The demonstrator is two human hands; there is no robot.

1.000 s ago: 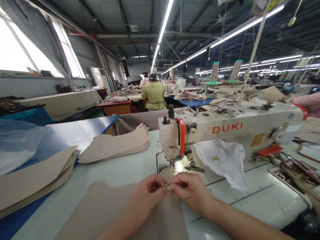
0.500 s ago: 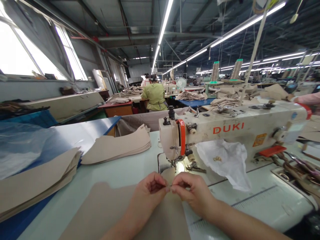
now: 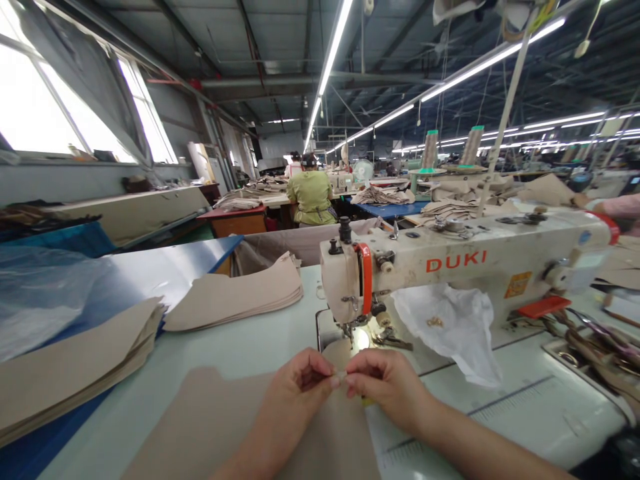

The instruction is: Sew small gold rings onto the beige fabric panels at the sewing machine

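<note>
My left hand and my right hand meet in front of the sewing machine, thumb and forefinger pinched on each. Something small and pale shows between the fingertips; I cannot make out what it is. Below the hands lies a large flat beige fabric piece, and a beige tip shows beyond the fingers by the needle area. The machine's lamp lights that spot. A bit of yellow shows under my right hand.
Stacked beige panels lie at the left of the machine, with another stack nearer me. A white cloth holding small brass-coloured bits rests against the machine. Tools fill a tray at right. A person in green sits ahead.
My hands stay together in nearly the same place, with the fingertips slightly shifted. The small thing between them looks paler and wider now, and the yellow bit has come into sight.
</note>
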